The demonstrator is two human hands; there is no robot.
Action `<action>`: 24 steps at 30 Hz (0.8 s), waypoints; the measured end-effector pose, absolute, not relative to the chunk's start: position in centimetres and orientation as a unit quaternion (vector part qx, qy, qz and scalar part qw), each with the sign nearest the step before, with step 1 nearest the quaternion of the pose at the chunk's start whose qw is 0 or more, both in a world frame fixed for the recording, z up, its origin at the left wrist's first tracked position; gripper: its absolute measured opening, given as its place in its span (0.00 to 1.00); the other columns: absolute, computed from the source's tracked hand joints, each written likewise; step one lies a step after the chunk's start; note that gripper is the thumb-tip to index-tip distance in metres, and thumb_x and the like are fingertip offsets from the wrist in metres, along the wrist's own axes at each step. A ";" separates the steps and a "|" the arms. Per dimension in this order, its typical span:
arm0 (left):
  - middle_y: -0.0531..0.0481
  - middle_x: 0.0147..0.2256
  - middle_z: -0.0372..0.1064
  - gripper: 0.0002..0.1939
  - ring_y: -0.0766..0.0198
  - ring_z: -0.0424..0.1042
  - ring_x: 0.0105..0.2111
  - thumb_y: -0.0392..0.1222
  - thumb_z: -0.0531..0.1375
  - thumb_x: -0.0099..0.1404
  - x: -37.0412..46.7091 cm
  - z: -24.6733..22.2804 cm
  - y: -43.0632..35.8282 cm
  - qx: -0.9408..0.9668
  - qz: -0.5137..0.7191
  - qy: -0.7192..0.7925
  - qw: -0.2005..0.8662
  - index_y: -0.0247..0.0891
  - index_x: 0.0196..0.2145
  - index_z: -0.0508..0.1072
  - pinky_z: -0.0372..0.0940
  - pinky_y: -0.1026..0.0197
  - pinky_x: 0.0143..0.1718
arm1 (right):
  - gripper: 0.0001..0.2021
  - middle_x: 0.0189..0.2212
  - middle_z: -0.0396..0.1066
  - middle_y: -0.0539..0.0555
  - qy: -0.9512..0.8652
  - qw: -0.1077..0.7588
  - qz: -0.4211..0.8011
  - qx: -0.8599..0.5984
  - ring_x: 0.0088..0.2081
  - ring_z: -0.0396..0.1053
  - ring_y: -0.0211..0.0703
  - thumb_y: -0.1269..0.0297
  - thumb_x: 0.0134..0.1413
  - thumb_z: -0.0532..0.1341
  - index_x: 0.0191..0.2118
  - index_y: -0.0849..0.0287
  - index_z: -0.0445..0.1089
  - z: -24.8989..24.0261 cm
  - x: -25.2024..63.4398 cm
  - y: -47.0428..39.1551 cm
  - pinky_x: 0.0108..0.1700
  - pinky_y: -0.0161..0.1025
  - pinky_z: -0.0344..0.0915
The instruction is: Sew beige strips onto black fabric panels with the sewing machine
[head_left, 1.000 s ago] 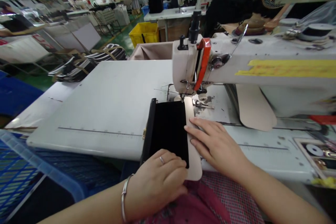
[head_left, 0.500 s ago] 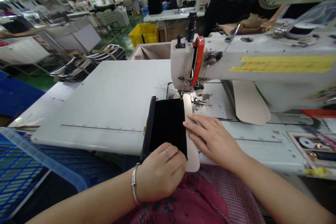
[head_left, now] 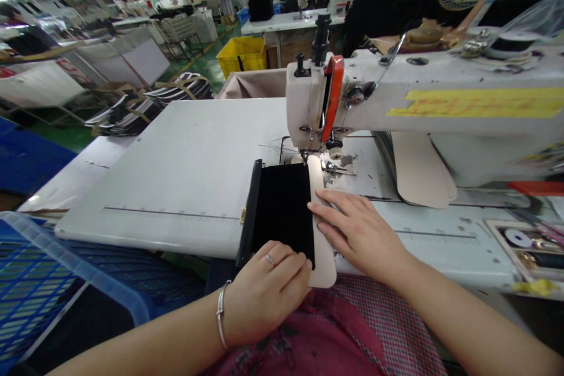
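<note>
A black fabric piece (head_left: pixel 282 205) lies over a beige rounded panel (head_left: pixel 325 258), whose right side and lower end show. Their far end sits at the needle area of the white sewing machine (head_left: pixel 304 106). A dark strip (head_left: pixel 249 214) with a small gold-coloured part runs along the fabric's left side. My left hand (head_left: pixel 268 294), with a ring and a bracelet, has its curled fingers closed on the near end of the fabric. My right hand (head_left: pixel 361 235) rests with fingers spread on the panel's right side and the fabric's edge.
Beige panels (head_left: pixel 420 170) stand under the machine arm. A parts tray (head_left: pixel 524 247) is at the right of the table (head_left: pixel 198 158). A blue basket (head_left: pixel 44 282) stands at the left. Beyond are a yellow crate (head_left: pixel 242 56), another machine and a person in dark clothes.
My left hand has shifted slightly left, and its fingers have moved a little along the near end of the fabric. My right hand, the fabric and the panel look almost unchanged.
</note>
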State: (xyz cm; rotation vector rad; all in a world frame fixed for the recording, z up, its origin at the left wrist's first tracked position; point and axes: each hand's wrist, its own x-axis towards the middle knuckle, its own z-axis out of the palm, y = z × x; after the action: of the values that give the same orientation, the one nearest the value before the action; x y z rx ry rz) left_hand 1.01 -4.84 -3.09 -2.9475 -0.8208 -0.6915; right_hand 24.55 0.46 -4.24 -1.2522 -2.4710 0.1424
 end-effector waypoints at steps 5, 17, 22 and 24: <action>0.45 0.41 0.75 0.08 0.59 0.71 0.41 0.34 0.61 0.68 0.8 -3.1 -4.9 -0.933 -0.253 -0.257 -0.008 0.29 0.45 0.74 0.72 0.55 0.45 | 0.17 0.61 0.63 0.55 -0.876 0.188 0.051 -0.442 0.59 0.61 0.51 0.62 0.68 0.54 0.60 0.49 0.65 -4.1 24.5 0.5 0.58 0.54 0.61; 0.46 0.41 0.76 0.05 0.60 0.72 0.42 0.34 0.62 0.67 0.7 -3.0 -4.8 -0.928 -0.275 -0.251 -0.009 0.30 0.41 0.75 0.73 0.57 0.47 | 0.17 0.61 0.62 0.55 -0.874 0.191 0.057 -0.443 0.59 0.62 0.51 0.63 0.67 0.55 0.59 0.50 0.66 -4.0 24.5 0.5 0.58 0.55 0.62; 0.46 0.40 0.76 0.04 0.59 0.72 0.42 0.34 0.63 0.67 0.7 -3.2 -5.1 -0.924 -0.276 -0.263 -0.015 0.30 0.39 0.75 0.73 0.56 0.47 | 0.17 0.62 0.62 0.55 -0.875 0.185 0.057 -0.443 0.59 0.61 0.51 0.63 0.67 0.54 0.59 0.50 0.66 -4.1 24.5 0.5 0.58 0.56 0.61; 0.46 0.39 0.76 0.04 0.60 0.73 0.42 0.34 0.63 0.66 0.7 -3.3 -5.1 -0.925 -0.280 -0.255 -0.013 0.30 0.39 0.75 0.74 0.56 0.47 | 0.17 0.62 0.62 0.55 -0.875 0.187 0.054 -0.443 0.59 0.62 0.51 0.62 0.67 0.54 0.59 0.50 0.66 -4.2 24.6 0.5 0.58 0.55 0.62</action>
State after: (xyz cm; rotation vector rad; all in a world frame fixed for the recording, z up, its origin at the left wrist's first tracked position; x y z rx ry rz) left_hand 0.65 -5.07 -3.25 -2.9317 -0.8082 -0.8861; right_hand 24.56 0.49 -4.17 -1.2458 -2.4641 0.1518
